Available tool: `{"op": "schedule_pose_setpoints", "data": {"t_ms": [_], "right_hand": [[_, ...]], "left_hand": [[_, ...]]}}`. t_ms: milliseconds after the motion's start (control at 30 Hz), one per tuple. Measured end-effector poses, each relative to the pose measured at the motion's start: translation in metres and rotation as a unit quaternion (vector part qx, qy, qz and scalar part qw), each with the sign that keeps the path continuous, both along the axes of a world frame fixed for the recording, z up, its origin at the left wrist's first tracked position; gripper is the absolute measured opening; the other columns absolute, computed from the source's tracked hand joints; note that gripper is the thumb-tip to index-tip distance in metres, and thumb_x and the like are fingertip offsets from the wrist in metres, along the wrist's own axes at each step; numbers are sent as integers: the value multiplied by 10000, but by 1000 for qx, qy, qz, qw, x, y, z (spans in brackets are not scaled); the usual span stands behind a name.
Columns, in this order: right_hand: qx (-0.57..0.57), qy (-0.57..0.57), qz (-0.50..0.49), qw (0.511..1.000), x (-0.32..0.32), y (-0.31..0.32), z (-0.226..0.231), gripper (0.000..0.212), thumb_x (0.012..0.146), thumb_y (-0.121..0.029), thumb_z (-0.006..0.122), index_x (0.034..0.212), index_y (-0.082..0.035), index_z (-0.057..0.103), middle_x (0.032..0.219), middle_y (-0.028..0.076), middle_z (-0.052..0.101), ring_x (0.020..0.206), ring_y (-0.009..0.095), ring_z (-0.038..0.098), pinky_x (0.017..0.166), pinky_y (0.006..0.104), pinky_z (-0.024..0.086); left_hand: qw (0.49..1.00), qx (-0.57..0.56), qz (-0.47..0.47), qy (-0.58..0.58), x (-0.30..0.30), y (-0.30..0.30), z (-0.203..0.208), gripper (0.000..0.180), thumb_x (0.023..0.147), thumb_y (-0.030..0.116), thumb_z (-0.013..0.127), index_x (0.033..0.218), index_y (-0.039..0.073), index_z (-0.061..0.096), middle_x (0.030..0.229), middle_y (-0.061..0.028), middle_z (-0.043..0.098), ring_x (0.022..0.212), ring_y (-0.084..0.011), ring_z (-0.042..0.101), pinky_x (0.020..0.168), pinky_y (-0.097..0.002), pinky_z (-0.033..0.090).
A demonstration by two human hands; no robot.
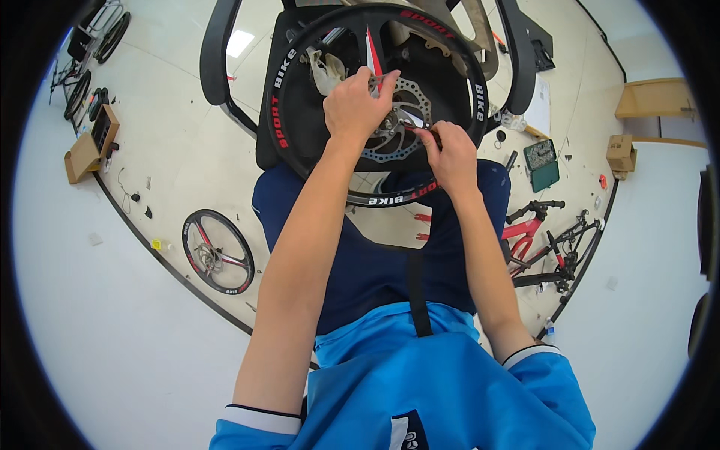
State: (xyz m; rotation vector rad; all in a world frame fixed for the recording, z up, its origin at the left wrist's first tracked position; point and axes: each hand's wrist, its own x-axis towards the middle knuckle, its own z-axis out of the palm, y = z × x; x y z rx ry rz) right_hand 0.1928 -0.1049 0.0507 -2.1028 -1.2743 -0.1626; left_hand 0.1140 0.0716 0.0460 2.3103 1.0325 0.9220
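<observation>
A black bicycle wheel [276, 112] with red and white lettering lies flat on a black armchair seat [268, 154], over my knees. At its hub sits a silver brake disc [417, 96] with a holed rim. My left hand [357, 106] is closed, thumb and fingers pinched just above the hub at the disc's left edge; what they hold is hidden. My right hand [454, 156] grips a small tool with a shiny, pointed metal end [410, 120], which reaches over the disc toward the hub. The tool's handle is mostly covered by my fingers.
Crumpled pale plastic [327, 71] lies inside the wheel. Chair armrests [217, 56] rise on both sides. On the floor are a second wheel [217, 252], a green tool case [543, 165], red and black bicycle frames [529, 244] and an opened cardboard box [84, 156].
</observation>
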Motion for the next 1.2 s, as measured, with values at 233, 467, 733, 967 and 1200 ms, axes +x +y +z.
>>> {"op": "schedule_pose_setpoints", "data": {"t_ms": [233,467,733,967,1200], "right_hand": [[29,88,-30,995,42,3,64,368,961,-295,688,792,14,579,667,176,576,606,343,558,579,418,440],[-32,168,-1,985,33,-16,55,383,960,-294,684,792,37,591,679,193,585,596,337,552,592,393,448],[-43,142,56,987,9,4,20,323,975,-281,658,890,29,623,776,184,614,694,323,593,658,383,467],[-29,57,76,995,1,12,12,266,959,-251,674,885,0,626,763,152,577,730,330,583,676,415,459],[-45,16,74,996,5,11,16,230,948,-228,692,881,-16,630,774,133,576,756,322,580,687,421,460]], "left_hand": [[979,-200,-29,-26,-8,7,29,566,871,567,693,741,17,692,670,-155,670,666,-368,660,643,-434,502],[935,-285,141,-160,-13,2,13,614,897,552,681,744,-43,687,672,-152,666,648,-310,632,679,-409,488],[884,-319,230,-252,-25,-20,-11,579,970,508,620,763,-30,669,667,-133,664,629,-268,618,658,-392,477],[906,-265,248,-218,-24,-21,-17,609,970,538,590,745,-25,647,669,-188,654,650,-373,632,639,-459,468],[906,-263,253,-214,-21,-21,-22,627,967,551,583,740,-32,620,655,-221,624,651,-422,610,639,-492,455]]}}
